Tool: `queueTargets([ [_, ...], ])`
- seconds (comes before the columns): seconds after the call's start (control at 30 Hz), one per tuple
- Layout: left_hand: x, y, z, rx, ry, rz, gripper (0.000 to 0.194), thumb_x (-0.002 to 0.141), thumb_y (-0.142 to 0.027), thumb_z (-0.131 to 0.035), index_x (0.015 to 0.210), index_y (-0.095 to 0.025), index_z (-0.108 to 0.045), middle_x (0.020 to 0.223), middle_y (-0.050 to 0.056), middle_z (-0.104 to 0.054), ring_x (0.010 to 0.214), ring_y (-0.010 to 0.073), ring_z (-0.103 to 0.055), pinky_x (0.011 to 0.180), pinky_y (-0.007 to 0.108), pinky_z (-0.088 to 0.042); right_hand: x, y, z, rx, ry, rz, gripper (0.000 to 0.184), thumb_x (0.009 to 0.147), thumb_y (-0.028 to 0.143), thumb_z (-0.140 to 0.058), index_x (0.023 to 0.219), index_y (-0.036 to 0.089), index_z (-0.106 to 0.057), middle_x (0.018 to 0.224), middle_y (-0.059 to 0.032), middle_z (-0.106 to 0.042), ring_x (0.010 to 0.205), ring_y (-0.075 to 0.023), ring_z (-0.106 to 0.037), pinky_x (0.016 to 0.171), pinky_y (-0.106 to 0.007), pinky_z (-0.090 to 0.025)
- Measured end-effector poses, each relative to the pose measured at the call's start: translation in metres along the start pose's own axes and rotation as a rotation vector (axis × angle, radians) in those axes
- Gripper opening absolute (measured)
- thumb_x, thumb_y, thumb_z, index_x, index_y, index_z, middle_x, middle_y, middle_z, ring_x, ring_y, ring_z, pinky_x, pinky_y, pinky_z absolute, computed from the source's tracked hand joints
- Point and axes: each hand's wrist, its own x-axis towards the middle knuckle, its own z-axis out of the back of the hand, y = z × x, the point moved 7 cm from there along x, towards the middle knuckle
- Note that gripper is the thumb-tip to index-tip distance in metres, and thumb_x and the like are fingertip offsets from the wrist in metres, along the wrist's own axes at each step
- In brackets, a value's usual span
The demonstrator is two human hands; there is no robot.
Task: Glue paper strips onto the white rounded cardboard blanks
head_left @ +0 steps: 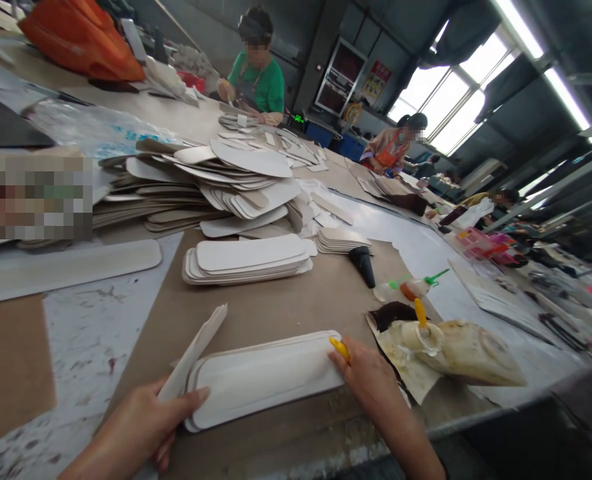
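Note:
A pile of long white boards with rounded corners (271,377) lies on the brown sheet before me. My left hand (149,417) is closed around a thin white piece (196,353) tilted upward, and its thumb lies on the left end of the pile. At the pile's right end, my right hand (369,370) is closed around a small yellow tool (340,348); its working end cannot be made out. Right of that hand, a stained, cut-open plastic bottle (469,350) lies on its side with a yellow handle (420,312) sticking up at its mouth.
Behind the pile sits another stack of white boards (251,257), with a large heap of pieces (216,180) beyond. A black cone-shaped nozzle (362,267) and small green-tipped bottles (416,288) lie right. Co-workers (263,80) sit further along the table.

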Motion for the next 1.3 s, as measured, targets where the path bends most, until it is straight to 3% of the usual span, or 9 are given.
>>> queueTargets([
  [0.17,-0.001,0.000,0.000,0.028,0.007,0.006,0.031,0.057,-0.049,-0.062,0.052,-0.024,-0.045,0.024,-0.006,-0.035,0.023,0.0107,-0.034,0.032,0.020,-0.026,0.000,0.006,-0.002,-0.049,-0.051,0.080,0.016,0.091,0.027,-0.045,0.085,0.019,-0.057,0.084,-0.0074,-0.067,0.082,-0.0228,-0.063,0.064,-0.028,-0.037],
  [0.4,0.000,0.000,-0.002,0.042,0.052,0.027,0.030,0.058,-0.050,-0.063,0.053,-0.023,-0.049,0.025,-0.005,-0.036,0.023,0.0110,-0.035,0.031,0.020,-0.025,0.002,0.009,-0.004,-0.059,-0.039,0.154,0.017,0.083,0.004,-0.045,0.081,0.018,-0.055,0.081,-0.0048,-0.064,0.079,-0.0198,-0.060,0.062,-0.025,-0.035],
  [0.7,0.003,0.006,-0.001,0.058,0.015,0.017,0.032,0.058,-0.052,-0.060,0.051,-0.024,-0.045,0.023,-0.005,-0.035,0.022,0.0103,-0.034,0.030,0.019,-0.023,0.012,0.003,-0.014,0.015,-0.011,0.180,0.013,0.090,0.020,-0.046,0.082,0.018,-0.056,0.080,-0.0042,-0.066,0.075,-0.0175,-0.062,0.062,-0.024,-0.037],
  [0.83,0.003,0.003,-0.001,0.082,-0.006,-0.012,0.030,0.060,-0.051,-0.058,0.051,-0.025,-0.046,0.023,-0.005,-0.035,0.022,0.0106,-0.035,0.031,0.019,-0.024,0.011,0.002,-0.008,-0.022,-0.074,0.148,0.014,0.088,0.012,-0.044,0.081,0.019,-0.055,0.081,-0.0059,-0.064,0.079,-0.0199,-0.061,0.063,-0.026,-0.038],
  [1.03,0.000,-0.002,-0.003,0.080,-0.024,-0.048,0.026,0.060,-0.048,-0.057,0.053,-0.024,-0.047,0.023,-0.006,-0.035,0.021,0.0115,-0.036,0.030,0.019,-0.024,0.000,-0.030,0.003,0.022,-0.229,0.069,0.019,0.089,0.012,-0.036,0.084,0.018,-0.054,0.084,-0.0084,-0.062,0.081,-0.0205,-0.059,0.069,-0.028,-0.042],
  [1.3,0.001,-0.003,-0.001,-0.001,-0.046,-0.091,0.024,0.061,-0.044,-0.060,0.060,-0.023,-0.050,0.024,-0.007,-0.039,0.023,0.0125,-0.039,0.031,0.021,-0.033,-0.014,-0.029,-0.016,0.220,-0.309,0.147,0.032,0.090,0.022,-0.030,0.096,0.016,-0.061,0.086,-0.0121,-0.065,0.080,-0.0233,-0.061,0.072,-0.034,-0.046],
])
